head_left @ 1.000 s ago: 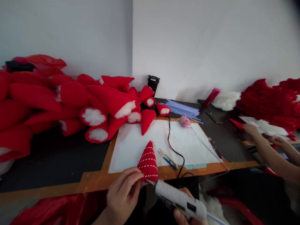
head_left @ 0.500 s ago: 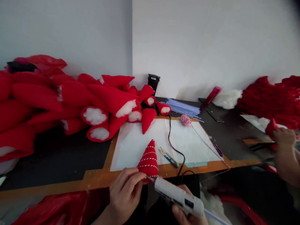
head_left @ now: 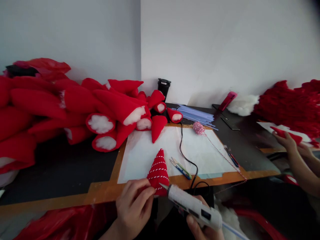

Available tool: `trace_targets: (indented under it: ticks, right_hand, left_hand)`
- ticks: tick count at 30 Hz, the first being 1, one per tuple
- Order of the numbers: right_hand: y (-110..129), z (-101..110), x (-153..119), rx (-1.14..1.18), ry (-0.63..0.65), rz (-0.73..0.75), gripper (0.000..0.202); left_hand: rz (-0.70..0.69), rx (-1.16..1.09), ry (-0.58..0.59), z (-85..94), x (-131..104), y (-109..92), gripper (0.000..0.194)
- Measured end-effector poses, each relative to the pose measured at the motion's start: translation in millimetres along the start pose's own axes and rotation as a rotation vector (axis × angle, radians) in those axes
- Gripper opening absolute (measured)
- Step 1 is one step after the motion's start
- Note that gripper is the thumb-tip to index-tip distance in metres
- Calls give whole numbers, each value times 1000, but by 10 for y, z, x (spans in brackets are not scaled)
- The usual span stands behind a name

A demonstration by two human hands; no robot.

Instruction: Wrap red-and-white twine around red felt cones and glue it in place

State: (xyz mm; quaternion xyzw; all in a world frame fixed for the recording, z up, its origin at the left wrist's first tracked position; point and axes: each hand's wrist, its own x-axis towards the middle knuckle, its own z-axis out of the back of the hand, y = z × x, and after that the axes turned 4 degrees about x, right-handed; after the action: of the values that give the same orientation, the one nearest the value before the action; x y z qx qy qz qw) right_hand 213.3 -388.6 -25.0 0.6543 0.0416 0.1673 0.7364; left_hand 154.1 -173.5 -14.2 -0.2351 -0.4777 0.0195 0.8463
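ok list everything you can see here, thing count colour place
wrapped cone: one, red with white-and-red string, near table edge
glue gun: one, white, nozzle at cone base
stuffed cones: many, red with white filling, piled left
string ball: one, red-white, far edge of the white sheet
white sheet: one, table centre
snips: one, blue-green, right of cone
glue sticks: a bundle, pale, by wall
cup: one, black, in corner
red pile: one, far right
co-worker's hand: on red piece, right
left hand: steadies cone
right hand: holds glue gun
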Motion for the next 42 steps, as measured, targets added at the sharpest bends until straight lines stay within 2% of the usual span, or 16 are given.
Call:
trace_targets:
  ticks: [3,5,9,13,18,33,42]
  right_hand:
    - [72,49,147,-75,197,81,25]
    - [121,60,210,-129,248,100,22]
    - [193,27,201,-122,141,27,30]
    - [226,22,131,-131,164,-21,31]
    - [228,-2,88,-174,34,-52,37]
    - [270,67,123,-233,70,16,36]
    - [318,70,244,-205,115,42,28]
  left_hand:
    - [-11,-2,7,-1,45,-22,27]
    - [-20,-25,26,-6,68,-34,27]
    - [-4,-36,67,-28,61,-27,26]
    - [-15,-38,73,-41,34,-1,26]
    - [0,-48,97,-37,31,-2,26]
    - [48,-21,69,-75,-20,-45,24]
    - [16,-39,92,-76,13,-62,23]
